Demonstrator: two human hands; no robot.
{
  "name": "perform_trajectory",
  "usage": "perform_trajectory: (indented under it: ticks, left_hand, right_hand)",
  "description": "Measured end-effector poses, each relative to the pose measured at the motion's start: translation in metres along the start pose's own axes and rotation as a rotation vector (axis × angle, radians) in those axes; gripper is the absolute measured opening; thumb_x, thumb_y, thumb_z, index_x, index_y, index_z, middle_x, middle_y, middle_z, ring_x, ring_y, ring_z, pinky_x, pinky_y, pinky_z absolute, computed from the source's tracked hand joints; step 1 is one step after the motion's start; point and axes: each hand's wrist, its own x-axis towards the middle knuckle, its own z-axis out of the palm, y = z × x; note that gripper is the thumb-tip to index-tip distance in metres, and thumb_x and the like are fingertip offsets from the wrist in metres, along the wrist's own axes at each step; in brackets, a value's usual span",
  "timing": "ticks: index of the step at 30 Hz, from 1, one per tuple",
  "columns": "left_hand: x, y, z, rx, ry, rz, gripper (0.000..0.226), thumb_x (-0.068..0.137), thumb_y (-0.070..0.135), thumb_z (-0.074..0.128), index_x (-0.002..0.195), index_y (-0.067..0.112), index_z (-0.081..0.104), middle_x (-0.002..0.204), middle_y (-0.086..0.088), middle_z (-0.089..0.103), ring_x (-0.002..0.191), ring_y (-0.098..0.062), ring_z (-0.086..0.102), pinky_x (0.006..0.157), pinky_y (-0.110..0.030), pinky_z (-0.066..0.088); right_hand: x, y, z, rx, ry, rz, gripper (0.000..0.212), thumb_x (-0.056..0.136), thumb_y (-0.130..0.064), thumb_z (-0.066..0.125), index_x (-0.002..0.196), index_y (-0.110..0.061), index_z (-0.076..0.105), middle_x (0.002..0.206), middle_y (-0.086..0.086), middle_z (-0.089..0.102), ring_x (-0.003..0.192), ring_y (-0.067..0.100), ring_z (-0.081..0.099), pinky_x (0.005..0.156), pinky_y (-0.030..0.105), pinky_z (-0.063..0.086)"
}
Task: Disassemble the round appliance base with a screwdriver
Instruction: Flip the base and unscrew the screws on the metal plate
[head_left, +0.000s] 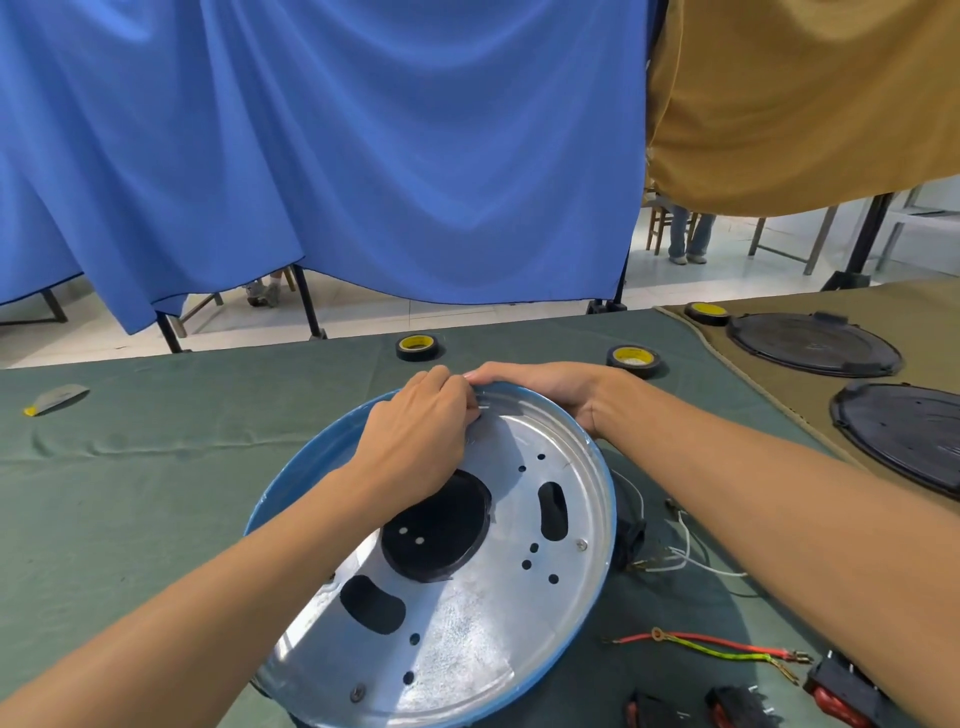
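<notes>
Head view, round appliance base (493, 597) w/ blue rim, tilted on green-cloth desk (130, 493) at centre, right hand (540, 387) fingers wrapped over far rim, left hand (421, 431) fingers bunched tight at same rim, can't tell what they pinch, tape rolls (420, 347) beyond, wires (727, 649) at right.

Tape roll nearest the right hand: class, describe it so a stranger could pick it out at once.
On the green cloth, find the tilted round appliance base. Just beyond the right hand on its far rim lies a black tape roll with a yellow core. It is the middle one, between the left roll and the tan-cloth roll.
</notes>
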Motion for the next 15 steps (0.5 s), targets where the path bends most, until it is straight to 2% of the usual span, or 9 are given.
perform_trajectory:
  ticks: [3,7,11,15]
  left_hand:
    - [-0.0011,-0.0021,-0.0033,-0.056,0.002,0.006,0.030,0.101,0.035,0.044,0.123,0.024,0.060,0.113,0.004,0.054,0.105,-0.014,0.050,0.077,-0.033,0.045]
    - [-0.0029,-0.0042,-0.0050,-0.024,0.026,0.037,0.028,0.101,0.033,0.046,0.121,0.032,0.066,0.116,0.009,0.059,0.106,-0.012,0.053,0.071,-0.026,0.032]
    - [-0.0013,-0.0025,-0.0049,-0.021,0.041,0.039,0.027,0.101,0.032,0.045,0.117,0.030,0.067,0.112,0.008,0.060,0.103,-0.015,0.055,0.072,-0.031,0.040]
    - [-0.0017,0.0037,-0.0007,0.137,0.053,0.100,0.030,0.103,0.034,0.040,0.119,0.021,0.061,0.112,0.002,0.058,0.103,-0.017,0.054,0.064,-0.027,0.030]
  right_hand:
    - [0.0005,-0.0010,0.0005,-0.001,-0.003,-0.018,0.062,0.086,-0.052,0.061,0.129,-0.007,0.059,0.106,0.011,0.066,0.088,0.020,0.064,0.086,0.034,0.050]
    - [-0.0005,-0.0010,0.0004,0.012,-0.015,-0.013,0.055,0.086,-0.052,0.061,0.121,-0.009,0.064,0.109,0.011,0.066,0.090,0.021,0.062,0.092,0.036,0.046]
    - [-0.0016,0.0005,0.0007,0.012,0.010,-0.008,0.062,0.086,-0.053,0.061,0.129,-0.008,0.059,0.110,0.011,0.066,0.090,0.021,0.063,0.091,0.036,0.048]
    - [-0.0025,0.0015,0.0015,0.014,0.028,-0.027,0.056,0.088,-0.050,0.060,0.123,-0.007,0.062,0.105,0.012,0.068,0.090,0.022,0.064,0.091,0.036,0.050]
